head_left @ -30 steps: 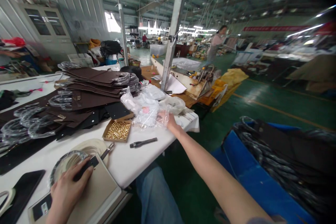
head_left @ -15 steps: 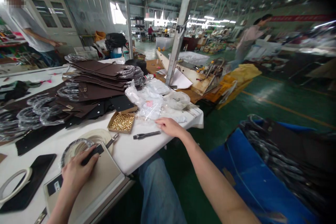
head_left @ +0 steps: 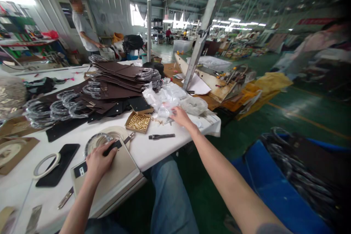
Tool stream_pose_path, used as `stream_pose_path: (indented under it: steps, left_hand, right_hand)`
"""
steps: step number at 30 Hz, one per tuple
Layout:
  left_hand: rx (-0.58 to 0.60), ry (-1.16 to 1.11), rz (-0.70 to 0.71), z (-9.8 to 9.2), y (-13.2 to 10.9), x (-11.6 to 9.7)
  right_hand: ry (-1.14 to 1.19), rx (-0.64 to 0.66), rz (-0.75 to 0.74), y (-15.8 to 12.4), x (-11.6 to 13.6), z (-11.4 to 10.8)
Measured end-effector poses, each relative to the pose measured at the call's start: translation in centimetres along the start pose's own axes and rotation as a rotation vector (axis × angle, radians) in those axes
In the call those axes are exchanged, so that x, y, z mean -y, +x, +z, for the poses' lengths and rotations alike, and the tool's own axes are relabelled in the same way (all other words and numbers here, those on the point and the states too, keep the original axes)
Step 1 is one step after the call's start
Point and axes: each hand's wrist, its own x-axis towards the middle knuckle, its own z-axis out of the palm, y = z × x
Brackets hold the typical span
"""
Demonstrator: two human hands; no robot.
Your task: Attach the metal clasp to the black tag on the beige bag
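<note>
My left hand (head_left: 100, 159) rests on a beige bag panel (head_left: 120, 170) at the table's front edge, its thumb and fingers closed on a black strap (head_left: 111, 148). The strap's metal clasp end (head_left: 129, 137) sticks out beyond the panel. My right hand (head_left: 181, 117) reaches across to a crumpled clear plastic bag (head_left: 166, 109), its fingers closed at the bag's near edge; the fingertips are partly hidden. Small gold pieces (head_left: 157, 121) lie beside the bag. Between my hands are an open box of gold studs (head_left: 138, 121) and a black rod-like tool (head_left: 161, 136).
Brown bag panels with wrapped handles (head_left: 117, 75) are stacked behind. A black phone (head_left: 61, 164) lies at left under a tape roll (head_left: 47, 166). A blue bin (head_left: 270, 175) stands at right; a metal post (head_left: 204, 31) rises behind the table. Two people are farther off.
My right hand has moved farther in, from the table surface to the plastic bag, and small gold pieces now show beside it. My left hand keeps its place on the panel. The view has turned left.
</note>
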Motion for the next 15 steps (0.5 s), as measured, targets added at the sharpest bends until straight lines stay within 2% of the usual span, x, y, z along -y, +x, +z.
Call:
stream_pose_path:
  steps: [3,8,10,13,15]
  left_hand:
    - [-0.003,0.001,0.002,-0.2,-0.2,-0.1]
    - [-0.002,-0.007,0.004,-0.7,-0.5,-0.5]
    - [0.005,-0.021,0.000,-0.9,-0.3,-0.6]
    - [0.010,-0.049,-0.002,-1.2,-0.2,-0.9]
    - [-0.004,-0.069,-0.008,-1.9,-0.7,-1.4]
  right_hand:
    - [-0.139,-0.042,0.089,-1.4,2.7,0.7]
    - [-0.254,0.132,0.193,-4.1,6.8,4.7]
    - [-0.289,0.147,0.242,-4.1,7.8,5.6]
    - [-0.377,0.113,0.346,-3.5,9.1,5.5]
    - [-0.412,0.080,0.383,-3.3,11.1,6.0]
